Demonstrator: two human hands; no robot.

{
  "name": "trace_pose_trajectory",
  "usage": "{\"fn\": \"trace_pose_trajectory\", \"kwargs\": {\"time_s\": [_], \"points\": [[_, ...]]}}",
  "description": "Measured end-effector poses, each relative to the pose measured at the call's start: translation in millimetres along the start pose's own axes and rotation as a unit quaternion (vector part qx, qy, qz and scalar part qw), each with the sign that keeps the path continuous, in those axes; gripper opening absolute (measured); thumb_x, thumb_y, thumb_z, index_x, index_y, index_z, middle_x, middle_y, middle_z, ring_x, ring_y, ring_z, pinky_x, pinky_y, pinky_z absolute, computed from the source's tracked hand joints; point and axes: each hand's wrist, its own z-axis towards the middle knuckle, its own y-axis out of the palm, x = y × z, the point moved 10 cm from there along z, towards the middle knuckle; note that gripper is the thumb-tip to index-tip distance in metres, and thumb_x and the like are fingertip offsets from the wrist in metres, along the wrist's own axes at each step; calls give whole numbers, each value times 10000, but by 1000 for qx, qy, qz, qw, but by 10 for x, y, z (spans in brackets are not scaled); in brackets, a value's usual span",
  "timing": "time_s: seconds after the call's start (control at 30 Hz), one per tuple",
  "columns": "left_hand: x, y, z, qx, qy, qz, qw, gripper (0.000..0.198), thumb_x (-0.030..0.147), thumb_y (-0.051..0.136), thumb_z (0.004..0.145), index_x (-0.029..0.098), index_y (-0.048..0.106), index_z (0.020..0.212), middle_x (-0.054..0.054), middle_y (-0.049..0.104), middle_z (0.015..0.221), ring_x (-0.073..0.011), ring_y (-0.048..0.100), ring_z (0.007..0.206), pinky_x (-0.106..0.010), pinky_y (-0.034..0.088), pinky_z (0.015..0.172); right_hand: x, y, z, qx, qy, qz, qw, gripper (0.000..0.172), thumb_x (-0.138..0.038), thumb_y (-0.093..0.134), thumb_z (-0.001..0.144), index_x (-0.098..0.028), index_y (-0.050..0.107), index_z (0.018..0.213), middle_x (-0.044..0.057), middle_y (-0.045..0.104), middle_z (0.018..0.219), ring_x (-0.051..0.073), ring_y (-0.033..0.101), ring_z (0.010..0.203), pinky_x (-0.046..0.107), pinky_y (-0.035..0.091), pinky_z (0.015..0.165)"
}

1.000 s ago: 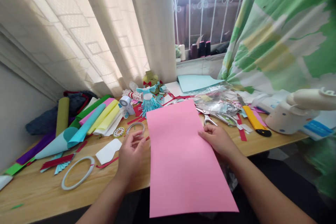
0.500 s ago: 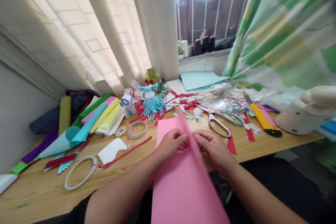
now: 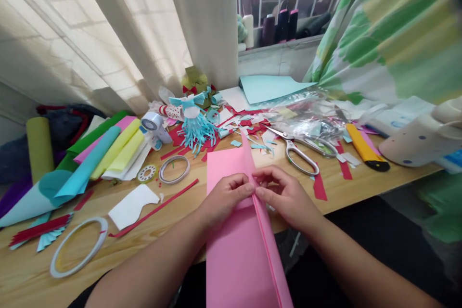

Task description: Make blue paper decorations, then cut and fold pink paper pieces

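A long pink paper sheet [image 3: 234, 255] lies folded lengthwise over the near edge of the wooden table [image 3: 173, 211]. Its right half is doubled over the left, leaving a raised edge down the middle. My left hand [image 3: 225, 197] pinches that edge with thumb and fingers pressed together. My right hand [image 3: 285, 195] pinches the same edge just to the right, fingertips almost touching the left hand's. Metal scissors [image 3: 299, 151] lie beyond my right hand.
Rolled coloured papers [image 3: 104, 147] lie at the left, with tape rings [image 3: 175, 169] and a larger ring [image 3: 77, 245] nearby. A blue fringed paper figure [image 3: 195, 127], red scraps, a yellow utility knife [image 3: 364, 147], a white spotted device [image 3: 418, 139] and clear bags crowd the back and right.
The flat pink sheet has been folded lengthwise. My left hand moved right from the table onto the sheet, and both hands now pinch its middle edge. The view has tilted down.
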Motion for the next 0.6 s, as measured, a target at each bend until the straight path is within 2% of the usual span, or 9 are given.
{"fn": "trace_pose_trajectory", "kwargs": {"time_s": [0.17, 0.3, 0.43, 0.53, 0.6], "points": [[68, 20, -19, 5, 3, 41, 999, 387, 519, 674, 671, 155, 547, 632, 38, 467, 620, -108, 390, 591, -231, 306, 583, -30, -41, -6, 1, 0, 5, 1000, 295, -401, 644, 758, -185, 588, 953, 48, 572, 920, 180, 549, 823, 287, 468, 698], [28, 30, -22, 4, -9, 59, 998, 324, 457, 676, 693, 151, 572, 688, 27, 509, 648, -112, 433, 608, -234, 335, 600, -55, -95, -26, 12, -11, 16, 1000, 325, -425, 641, 752, -190, 550, 957, 34, 556, 890, 178, 540, 823, 284, 458, 705], [-38, 37, -19, 1, -24, 6, 1000, 263, 369, 707, 678, 145, 616, 781, -17, 594, 752, -152, 525, 705, -265, 390, 667, -61, -155, -18, 22, -15, 22, 999, 341, -400, 669, 726, -211, 493, 948, 0, 528, 836, 148, 533, 747, 262, 451, 677], [-42, 45, -25, 5, -27, -47, 999, 238, 299, 731, 636, 143, 625, 781, -28, 617, 757, -176, 557, 725, -288, 410, 689, 9, -185, -1, -5, 23, 17, 1000, 339, -349, 670, 724, -220, 482, 975, 1, 551, 833, 150, 555, 727, 264, 457, 656], [-54, 56, -33, 7, -37, -68, 997, 212, 254, 733, 612, 139, 632, 760, -29, 626, 737, -165, 557, 682, -285, 411, 666, 71, -227, 1, -27, 54, 22, 998, 409, -327, 669, 718, -220, 481, 1064, 16, 597, 847, 174, 589, 748, 287, 471, 667]]}}
